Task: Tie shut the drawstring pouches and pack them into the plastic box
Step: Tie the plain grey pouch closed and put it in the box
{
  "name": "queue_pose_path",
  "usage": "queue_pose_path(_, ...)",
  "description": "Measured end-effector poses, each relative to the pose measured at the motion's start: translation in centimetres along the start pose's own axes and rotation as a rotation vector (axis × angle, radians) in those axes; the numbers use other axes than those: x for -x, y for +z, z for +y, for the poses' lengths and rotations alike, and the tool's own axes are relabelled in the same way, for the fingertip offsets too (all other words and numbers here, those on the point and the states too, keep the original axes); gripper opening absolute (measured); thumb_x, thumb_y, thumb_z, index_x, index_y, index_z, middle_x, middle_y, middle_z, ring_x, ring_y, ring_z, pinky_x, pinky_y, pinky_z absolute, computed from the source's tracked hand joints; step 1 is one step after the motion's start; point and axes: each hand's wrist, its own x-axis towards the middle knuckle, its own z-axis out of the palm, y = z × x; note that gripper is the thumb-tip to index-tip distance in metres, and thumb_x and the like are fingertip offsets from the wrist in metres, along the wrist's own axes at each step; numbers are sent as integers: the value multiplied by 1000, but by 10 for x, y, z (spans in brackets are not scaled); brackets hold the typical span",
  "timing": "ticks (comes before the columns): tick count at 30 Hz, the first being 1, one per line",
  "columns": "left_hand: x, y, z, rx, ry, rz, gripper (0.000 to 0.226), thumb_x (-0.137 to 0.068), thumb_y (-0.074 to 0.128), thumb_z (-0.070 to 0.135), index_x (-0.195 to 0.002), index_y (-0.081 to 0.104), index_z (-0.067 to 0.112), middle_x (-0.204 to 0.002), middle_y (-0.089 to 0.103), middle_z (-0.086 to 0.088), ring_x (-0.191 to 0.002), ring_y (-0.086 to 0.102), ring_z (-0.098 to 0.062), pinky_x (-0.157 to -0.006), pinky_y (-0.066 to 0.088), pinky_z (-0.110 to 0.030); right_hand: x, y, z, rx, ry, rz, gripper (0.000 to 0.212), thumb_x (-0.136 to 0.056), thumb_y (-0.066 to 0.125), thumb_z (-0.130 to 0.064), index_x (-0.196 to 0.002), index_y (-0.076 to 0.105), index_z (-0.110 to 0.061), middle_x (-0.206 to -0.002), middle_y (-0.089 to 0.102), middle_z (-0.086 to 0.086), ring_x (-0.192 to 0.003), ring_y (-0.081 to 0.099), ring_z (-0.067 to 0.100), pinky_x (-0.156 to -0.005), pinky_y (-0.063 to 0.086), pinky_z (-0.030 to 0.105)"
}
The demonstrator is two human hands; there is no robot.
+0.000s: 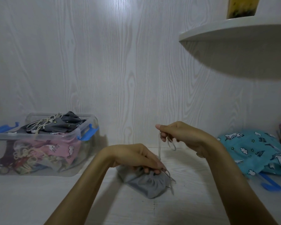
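Two bare hands at work over a small grey fabric drawstring pouch lying near centre on the white wood-grain tabletop. Head view only. Left hand bears down on the gathered mouth, fingers curled over the puckered cloth, probably to pin the pouch while the cord runs. Right hand held higher and further back, pinching the pale drawstring cord, which rises taut from the mouth; a loop hangs below the fingers. Judged to be cinching, knot not yet made. Hands apart, each clamped on its own part. Far left: clear plastic storage box with blue clip handles, lid off, nearly full of pouches, pink cloud-print and dark grey star-print among them, cream cords tangled on top. Right: teal unicorn-print fabric heaped loosely, likely pouches waiting, partly over a blue-edged piece that may be the lid. White curved shelf overhead, far right.
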Motion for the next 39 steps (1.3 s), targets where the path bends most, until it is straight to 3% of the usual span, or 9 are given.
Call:
queue_pose_path(4,-5,0,-3,83,-59,119,22,-91,59,32,-79,74,20,-60,65,15,-54,52,1,-62,38,-15,-5,12,0,14,-35,-60,38,-94,45,-45,-113,65,-19,-113,64,-12,-98,56,3,-98,40,26)
queue_pose_path(6,-6,-2,-5,225,-69,187,24,-92,58,28,-75,73,19,-63,68,13,-52,54,1,-58,38,-15,-4,9,2,59,24,-43,41,-95,46,-40,-126,55,-15,-122,56,-7,-94,57,4,-92,44,26)
queue_pose_path(9,-3,-7,-5,374,-72,277,24,-92,57,28,-78,72,15,-54,61,9,-39,46,0,-40,30,-11,-2,-2,7,117,110,68,41,-97,48,-32,-131,44,-9,-115,50,-1,-79,57,4,-72,45,20)
queue_pose_path(11,-2,-9,-5,455,-54,311,24,-91,58,29,-81,71,12,-54,58,7,-38,44,-1,-38,28,-11,0,-9,9,166,90,66,35,-95,50,-33,-124,49,-13,-109,52,-4,-77,56,4,-69,44,20)
queue_pose_path(16,-1,-9,-4,547,-35,343,25,-91,58,27,-99,71,7,-54,59,7,-42,48,-1,-39,29,-11,4,-3,6,263,47,-235,29,-90,57,-39,-114,65,-25,-100,62,-15,-77,57,3,-68,41,19)
queue_pose_path(22,-3,-13,-9,564,-30,349,22,-89,61,29,-97,74,13,-62,63,8,-51,50,-2,-42,33,-10,2,-7,11,216,-21,-78,16,-84,65,-37,-81,74,-24,-77,69,-13,-61,53,-1,-58,37,11)
queue_pose_path(27,-6,-12,-12,676,-30,369,18,-84,67,25,-91,75,11,-84,70,2,-57,57,0,-42,35,-8,7,-16,8,40,-57,3,17,-85,64,-38,-86,75,-26,-79,73,-11,-67,54,1,-60,41,14)
queue_pose_path(34,-2,-13,-14,783,-36,446,13,-77,73,14,-91,73,14,-58,65,4,-48,57,-1,-41,38,-8,15,-19,3,132,-57,-153,26,-81,66,-41,-93,77,-21,-79,73,-7,-58,51,-3,-56,38,12)
queue_pose_path(39,0,-12,-10,691,-3,458,10,-77,73,12,-86,74,16,-56,61,7,-48,51,0,-45,39,-10,1,0,4,142,-77,-24,20,-93,55,-30,-107,69,-25,-82,67,-9,-60,52,1,-52,37,7)
